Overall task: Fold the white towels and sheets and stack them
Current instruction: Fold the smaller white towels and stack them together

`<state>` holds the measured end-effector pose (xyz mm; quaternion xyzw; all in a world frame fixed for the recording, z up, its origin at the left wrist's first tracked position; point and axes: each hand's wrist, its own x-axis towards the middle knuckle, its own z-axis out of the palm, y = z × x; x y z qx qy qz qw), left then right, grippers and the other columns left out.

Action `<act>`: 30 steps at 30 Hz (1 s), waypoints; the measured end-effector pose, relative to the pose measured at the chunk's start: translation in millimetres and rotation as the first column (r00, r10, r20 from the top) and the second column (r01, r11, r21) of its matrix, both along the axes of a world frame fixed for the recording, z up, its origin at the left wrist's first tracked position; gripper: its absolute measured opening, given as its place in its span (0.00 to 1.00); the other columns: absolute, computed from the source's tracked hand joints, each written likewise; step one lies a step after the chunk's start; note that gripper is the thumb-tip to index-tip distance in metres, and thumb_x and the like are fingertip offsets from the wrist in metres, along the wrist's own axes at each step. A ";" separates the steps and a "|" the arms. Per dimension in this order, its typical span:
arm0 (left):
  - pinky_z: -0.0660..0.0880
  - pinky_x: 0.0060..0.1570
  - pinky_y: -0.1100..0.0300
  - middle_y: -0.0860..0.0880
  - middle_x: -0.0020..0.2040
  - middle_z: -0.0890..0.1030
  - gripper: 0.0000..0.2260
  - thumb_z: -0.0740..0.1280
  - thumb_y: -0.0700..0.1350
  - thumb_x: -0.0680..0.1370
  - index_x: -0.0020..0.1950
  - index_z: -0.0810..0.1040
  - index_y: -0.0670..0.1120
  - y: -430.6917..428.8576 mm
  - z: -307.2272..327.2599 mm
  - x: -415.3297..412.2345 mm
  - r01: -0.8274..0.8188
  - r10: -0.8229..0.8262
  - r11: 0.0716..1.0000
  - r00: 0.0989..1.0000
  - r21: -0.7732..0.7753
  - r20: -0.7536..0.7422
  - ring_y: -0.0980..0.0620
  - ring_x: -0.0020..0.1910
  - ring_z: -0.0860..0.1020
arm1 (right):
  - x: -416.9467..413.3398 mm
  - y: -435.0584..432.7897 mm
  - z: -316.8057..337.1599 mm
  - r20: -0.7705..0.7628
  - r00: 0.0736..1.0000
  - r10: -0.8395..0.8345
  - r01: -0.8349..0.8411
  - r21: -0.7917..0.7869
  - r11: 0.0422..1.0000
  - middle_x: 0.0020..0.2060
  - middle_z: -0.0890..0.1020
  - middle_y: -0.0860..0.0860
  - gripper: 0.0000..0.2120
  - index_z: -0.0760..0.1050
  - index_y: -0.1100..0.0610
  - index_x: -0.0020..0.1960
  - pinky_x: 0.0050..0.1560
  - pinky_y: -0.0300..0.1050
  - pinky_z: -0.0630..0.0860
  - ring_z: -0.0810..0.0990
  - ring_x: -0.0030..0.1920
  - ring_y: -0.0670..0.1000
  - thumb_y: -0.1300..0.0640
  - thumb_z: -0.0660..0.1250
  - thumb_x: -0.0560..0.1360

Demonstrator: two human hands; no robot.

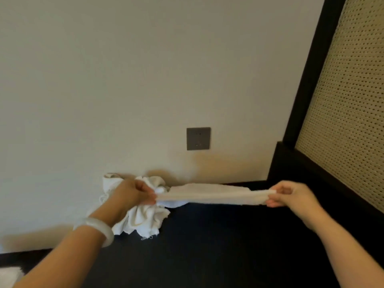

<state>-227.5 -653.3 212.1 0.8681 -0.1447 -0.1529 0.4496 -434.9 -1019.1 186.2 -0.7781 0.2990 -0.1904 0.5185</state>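
A white towel (212,195) is stretched flat and level between my two hands, a little above the dark tabletop (218,246). My left hand (135,193) pinches its left end, and my right hand (291,194) pinches its right end. Behind and below my left hand lies a crumpled heap of white towels (143,219) against the wall. A corner of white cloth (9,276) shows at the bottom left edge of the view.
A pale wall (124,80) rises right behind the table, with a grey socket plate (198,138) on it. At the right stands a dark-framed panel of woven cane (349,100). A pale bangle (97,229) sits on my left wrist.
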 end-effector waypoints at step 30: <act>0.68 0.58 0.62 0.54 0.54 0.74 0.09 0.70 0.50 0.77 0.55 0.79 0.49 -31.3 -156.1 -110.3 0.574 -0.669 0.738 0.690 0.355 0.277 0.56 0.54 0.70 | -19.8 111.0 -141.5 -0.528 0.709 0.468 -0.695 -0.407 0.593 0.46 0.70 0.33 0.08 0.71 0.39 0.45 0.47 0.29 0.68 0.69 0.52 0.33 0.50 0.70 0.75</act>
